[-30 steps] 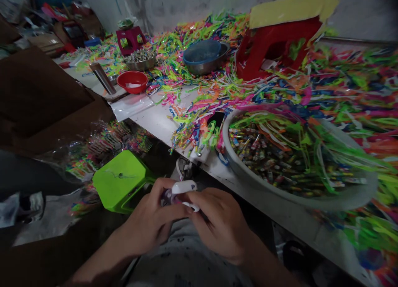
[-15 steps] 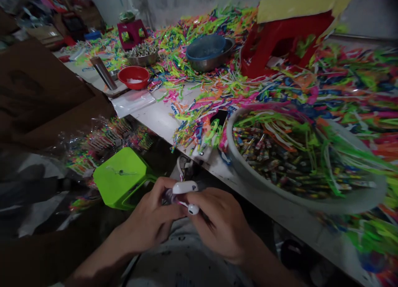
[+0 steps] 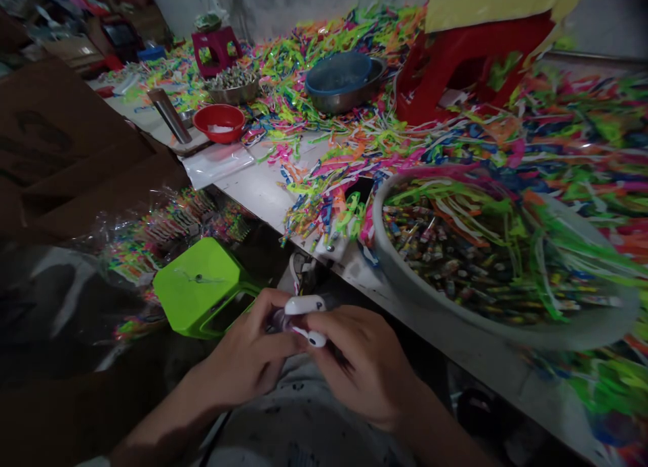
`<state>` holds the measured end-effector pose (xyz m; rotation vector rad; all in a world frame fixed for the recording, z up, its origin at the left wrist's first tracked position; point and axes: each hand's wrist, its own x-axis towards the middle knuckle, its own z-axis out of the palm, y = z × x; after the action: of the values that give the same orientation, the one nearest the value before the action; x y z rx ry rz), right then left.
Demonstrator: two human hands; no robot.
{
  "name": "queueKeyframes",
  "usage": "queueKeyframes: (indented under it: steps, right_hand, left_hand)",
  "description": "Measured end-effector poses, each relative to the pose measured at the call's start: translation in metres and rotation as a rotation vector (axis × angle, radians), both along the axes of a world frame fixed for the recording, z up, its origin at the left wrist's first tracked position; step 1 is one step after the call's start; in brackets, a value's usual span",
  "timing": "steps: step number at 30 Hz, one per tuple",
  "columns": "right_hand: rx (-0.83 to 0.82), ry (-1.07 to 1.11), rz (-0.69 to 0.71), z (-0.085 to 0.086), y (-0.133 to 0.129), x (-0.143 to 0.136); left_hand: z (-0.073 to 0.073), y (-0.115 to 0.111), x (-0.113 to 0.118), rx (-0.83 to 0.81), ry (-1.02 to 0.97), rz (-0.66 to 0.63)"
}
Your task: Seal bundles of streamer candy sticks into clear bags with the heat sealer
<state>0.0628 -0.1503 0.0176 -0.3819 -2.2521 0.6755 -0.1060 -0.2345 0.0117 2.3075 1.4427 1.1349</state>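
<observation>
Above my lap, my left hand (image 3: pixel 253 355) and my right hand (image 3: pixel 359 362) meet with fingers closed. A white earbud case (image 3: pixel 304 305) with a rounded lid is pinched between them, its lower part mostly hidden by fingers. My left hand wraps round its left side, where something purplish shows. Just below the lid, a white earbud (image 3: pixel 316 339) with a dark spot sits at my right fingertips. My right thumb and index finger are at the right side of the case and the earbud.
A bright green stool (image 3: pixel 197 288) stands left of my hands. On the white table (image 3: pixel 263 190) are a large tub (image 3: pixel 405 278) of small tubes, colourful strips, a red bowl (image 3: pixel 219 123), a metal cylinder (image 3: pixel 169 116) and a red stool (image 3: pixel 470 62). Cardboard (image 3: pixel 65 136) leans at left.
The view has shifted slightly. Both hands keep their hold, and the earbud looks turned a little, lying slightly more to the right.
</observation>
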Motion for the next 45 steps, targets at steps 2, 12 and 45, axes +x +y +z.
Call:
queueKeyframes:
  steps: [2,12,45]
  right_hand:
    - [-0.001,-0.013,0.005,0.001,0.0,0.001]
    - [-0.015,-0.083,0.019,0.0,0.0,0.004]
    - [-0.007,-0.121,0.011,0.0,0.007,-0.001]
  left_hand:
    - [-0.001,0.0,0.0,-0.014,-0.004,-0.008]
    - [-0.006,0.001,0.0,-0.073,-0.116,-0.034]
    - [-0.032,0.001,0.001,0.006,-0.383,-0.025]
